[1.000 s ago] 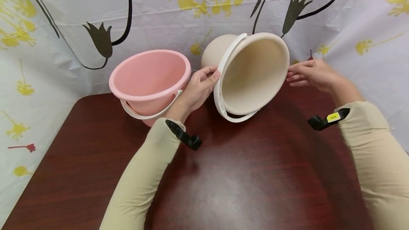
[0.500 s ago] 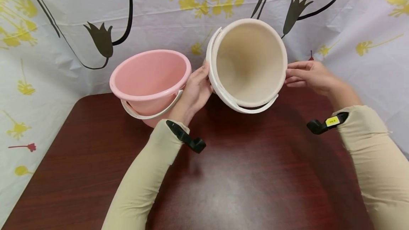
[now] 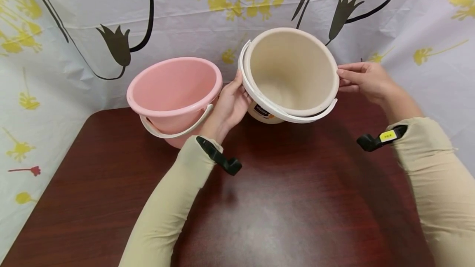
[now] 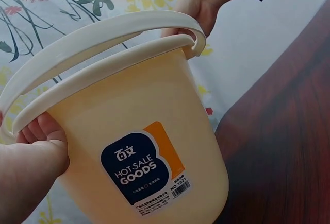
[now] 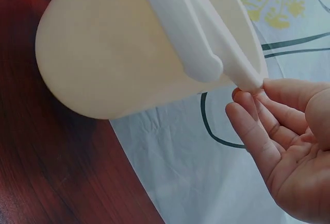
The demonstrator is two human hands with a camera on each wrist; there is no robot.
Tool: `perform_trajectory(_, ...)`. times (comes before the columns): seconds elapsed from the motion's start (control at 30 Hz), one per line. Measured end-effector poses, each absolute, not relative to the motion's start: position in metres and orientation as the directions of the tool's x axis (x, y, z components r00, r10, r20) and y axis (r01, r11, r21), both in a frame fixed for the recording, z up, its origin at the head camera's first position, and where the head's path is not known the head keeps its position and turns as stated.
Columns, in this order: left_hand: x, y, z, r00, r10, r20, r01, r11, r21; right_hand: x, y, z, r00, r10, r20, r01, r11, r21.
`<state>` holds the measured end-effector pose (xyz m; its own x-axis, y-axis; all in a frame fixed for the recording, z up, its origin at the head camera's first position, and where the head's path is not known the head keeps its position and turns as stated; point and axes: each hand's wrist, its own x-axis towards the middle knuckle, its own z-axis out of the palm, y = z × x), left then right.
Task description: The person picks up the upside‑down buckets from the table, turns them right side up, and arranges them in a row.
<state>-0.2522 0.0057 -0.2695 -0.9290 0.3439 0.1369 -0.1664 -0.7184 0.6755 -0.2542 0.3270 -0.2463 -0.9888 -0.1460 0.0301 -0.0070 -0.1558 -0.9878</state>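
Note:
A cream bucket (image 3: 293, 69) tilts toward me at the back of the table, its mouth facing up and forward. Its white handle (image 3: 274, 108) lies down along the near rim. On the left side, my left hand (image 3: 230, 104) grips the rim, fingers tucked under it in the left wrist view. My right hand (image 3: 369, 81) pinches the rim's right side between thumb and fingers. A navy and orange label (image 4: 144, 162) shows on the bucket's wall. Left of it stands a pink bucket (image 3: 174, 114), with its pale handle hanging down in front, partly behind my left wrist.
Both buckets are on a dark red-brown wooden table (image 3: 278, 201). A white cloth (image 3: 178, 15) printed with yellow and dark flowers hangs close behind the table and along its sides.
The cream bucket has swung from lying on its side to more upright, its base coming forward into sight. My left hand has shifted under its rim. The pink bucket has not moved.

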Motion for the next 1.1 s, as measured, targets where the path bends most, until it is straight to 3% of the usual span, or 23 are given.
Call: perform_trajectory(1.1,-0.267,0.011,-0.275,-0.951,0.291,-0.101,-0.296,-0.769,0.566,-0.267,0.317,-0.234,-0.997,-0.017,-0.076,0.077,-0.115,-0.99)
